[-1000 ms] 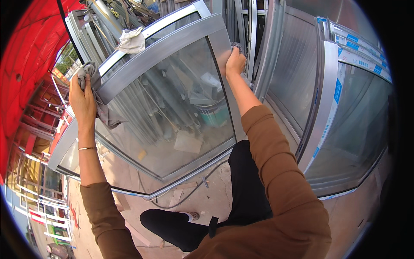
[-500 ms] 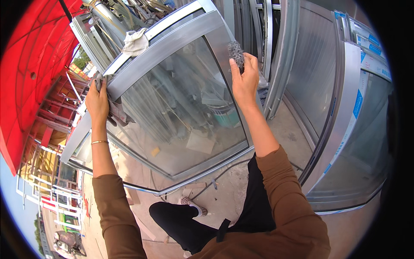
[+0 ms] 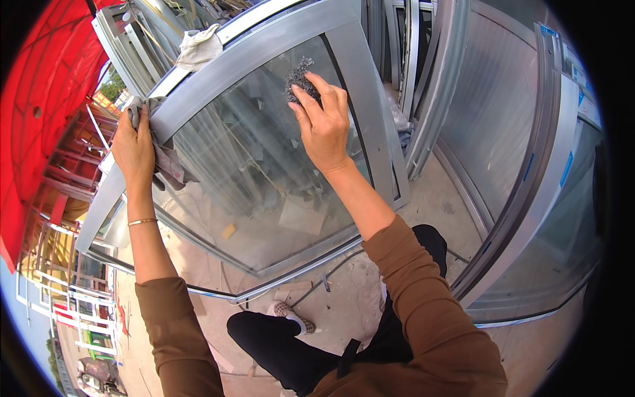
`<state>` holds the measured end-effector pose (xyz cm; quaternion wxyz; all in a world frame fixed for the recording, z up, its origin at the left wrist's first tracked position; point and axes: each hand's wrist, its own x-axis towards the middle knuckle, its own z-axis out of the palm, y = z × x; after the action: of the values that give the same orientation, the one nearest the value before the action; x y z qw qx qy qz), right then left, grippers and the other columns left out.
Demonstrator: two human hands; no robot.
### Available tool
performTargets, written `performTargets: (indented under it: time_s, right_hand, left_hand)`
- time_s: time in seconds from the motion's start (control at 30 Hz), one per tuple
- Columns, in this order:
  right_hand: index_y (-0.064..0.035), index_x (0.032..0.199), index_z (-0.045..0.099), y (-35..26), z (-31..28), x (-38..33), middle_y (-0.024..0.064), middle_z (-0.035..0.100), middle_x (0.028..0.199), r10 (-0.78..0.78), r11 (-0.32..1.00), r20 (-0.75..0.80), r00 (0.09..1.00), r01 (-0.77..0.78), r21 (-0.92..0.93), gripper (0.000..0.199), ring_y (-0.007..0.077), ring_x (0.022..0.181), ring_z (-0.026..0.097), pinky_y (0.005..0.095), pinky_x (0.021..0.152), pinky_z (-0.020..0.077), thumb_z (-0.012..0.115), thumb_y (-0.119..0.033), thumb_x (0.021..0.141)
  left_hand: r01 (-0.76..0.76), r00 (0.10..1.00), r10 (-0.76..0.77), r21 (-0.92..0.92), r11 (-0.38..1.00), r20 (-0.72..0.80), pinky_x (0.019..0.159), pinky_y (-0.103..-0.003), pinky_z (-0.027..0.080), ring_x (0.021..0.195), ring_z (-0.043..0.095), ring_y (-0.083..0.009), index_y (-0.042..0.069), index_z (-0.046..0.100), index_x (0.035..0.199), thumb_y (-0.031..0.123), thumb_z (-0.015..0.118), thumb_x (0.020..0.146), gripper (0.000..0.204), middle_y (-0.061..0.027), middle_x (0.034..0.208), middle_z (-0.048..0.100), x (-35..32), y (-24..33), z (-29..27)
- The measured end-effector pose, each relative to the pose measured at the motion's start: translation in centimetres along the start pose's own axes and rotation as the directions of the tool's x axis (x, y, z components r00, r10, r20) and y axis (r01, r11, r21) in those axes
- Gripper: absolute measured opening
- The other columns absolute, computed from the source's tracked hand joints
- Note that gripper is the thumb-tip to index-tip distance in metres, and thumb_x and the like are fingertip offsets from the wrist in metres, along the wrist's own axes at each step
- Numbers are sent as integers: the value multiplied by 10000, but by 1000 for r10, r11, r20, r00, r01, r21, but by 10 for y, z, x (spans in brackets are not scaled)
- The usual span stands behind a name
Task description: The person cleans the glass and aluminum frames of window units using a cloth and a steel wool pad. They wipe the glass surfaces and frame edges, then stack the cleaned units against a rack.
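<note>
**Steel wool pressed to a framed glass pane, rag held at the frame's edge**

A grey wad of steel wool [image 3: 301, 81] is pinned flat against the glass pane [image 3: 264, 192] by the right hand [image 3: 323, 126]. The fingers [image 3: 311, 99] are extended and close together over the wad, not curled round it, and the wad shows past the fingertips at about 11 o'clock from the hand. It lies near the pane's upper corner, just inside the aluminium frame [image 3: 251, 49].

At about 9 o'clock from the steel wool, the left hand [image 3: 134, 149] is closed on the frame's left rail, and a grey rag [image 3: 165, 159] is trapped between the palm and the metal; its loose end hangs over the glass. A thin bangle [image 3: 142, 221] is worn on that wrist.

A crumpled white cloth [image 3: 197, 47] rests on the frame's top edge, at 12 o'clock from the left hand. More framed panels [image 3: 522, 165] are leaned at 3 o'clock.
</note>
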<state>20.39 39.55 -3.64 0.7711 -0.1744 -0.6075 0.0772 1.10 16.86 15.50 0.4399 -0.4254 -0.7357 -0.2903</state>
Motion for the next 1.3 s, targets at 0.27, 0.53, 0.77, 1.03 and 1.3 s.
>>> performTargets:
  time_s: [0.27, 0.53, 0.77, 1.03, 1.3]
  right_hand:
    - [-33, 1107, 731, 1, -1, 65, 126, 679, 1055, 27, 992, -212, 977, -53, -117, 316, 333, 925, 660, 443, 751, 546, 877, -14, 828]
    - [-16, 983, 740, -45, -2, 66, 92, 624, 935, -231, 968, -109, 967, 240, 71, 184, 287, 825, 649, 398, 680, 539, 832, 36, 833]
    - [0, 937, 706, -63, 5, 63, 108, 603, 925, -180, 979, -28, 983, 182, 93, 138, 297, 824, 637, 409, 673, 524, 793, 60, 848]
    - [17, 933, 694, -53, 3, 71, 136, 582, 908, -20, 1000, -119, 993, 22, 10, 117, 322, 811, 639, 399, 688, 526, 771, 65, 858]
    - [6, 916, 684, -50, 2, 70, 113, 589, 927, 17, 999, -127, 992, -22, -40, 115, 315, 821, 622, 427, 680, 506, 776, 56, 868]
  left_hand:
    - [-3, 999, 3, 0, 1000, -50, 747, -481, 541, 852, 732, -434, 90, 748, 1201, 369, 642, 1114, 311, -220, 916, 749, -6, 7, -4]
    - [3, 999, -6, -88, 996, -36, 737, -459, 536, 816, 730, -410, 72, 741, 1202, 346, 657, 1108, 301, -220, 888, 743, -11, 12, -10]
    - [-10, 997, 2, -107, 994, -71, 747, -449, 541, 821, 731, -412, 74, 741, 1192, 336, 666, 1103, 287, -216, 884, 742, -15, 11, -12]
    - [-19, 997, 10, -108, 994, -81, 734, -449, 540, 810, 735, -393, 88, 742, 1200, 343, 666, 1105, 283, -211, 882, 744, -15, 11, -12]
    - [7, 996, -13, -65, 998, -89, 754, -449, 547, 835, 743, -391, 104, 746, 1240, 352, 662, 1106, 294, -194, 918, 760, -17, 13, -13]
